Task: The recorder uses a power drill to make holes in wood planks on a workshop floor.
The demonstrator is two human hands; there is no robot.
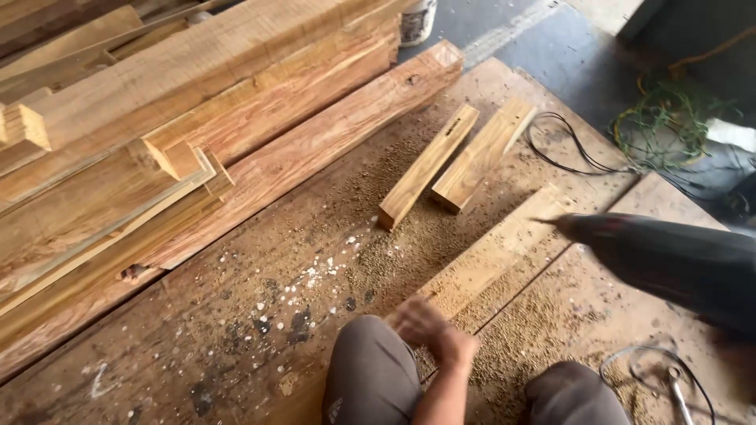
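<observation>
My left hand [429,327] is blurred low in the middle, between my knees. Its fingers lie apart on the near end of a pale flat board [504,248], which rests on a sawdust-covered plywood sheet [236,315]. A dark power drill [669,264] hangs blurred over the right side, its bit tip just above the board's far end. My right hand [731,350] is only a blur at the frame's right edge under the drill's rear, holding it up.
Long timber beams [197,118] are stacked on the left. Two short wood blocks [429,177] [482,153] lie side by side beyond the board. A black cable [567,149] and tangled green wires [661,118] lie at the right, a white bucket [417,20] at the top, and a wire loop [657,378] near my right knee.
</observation>
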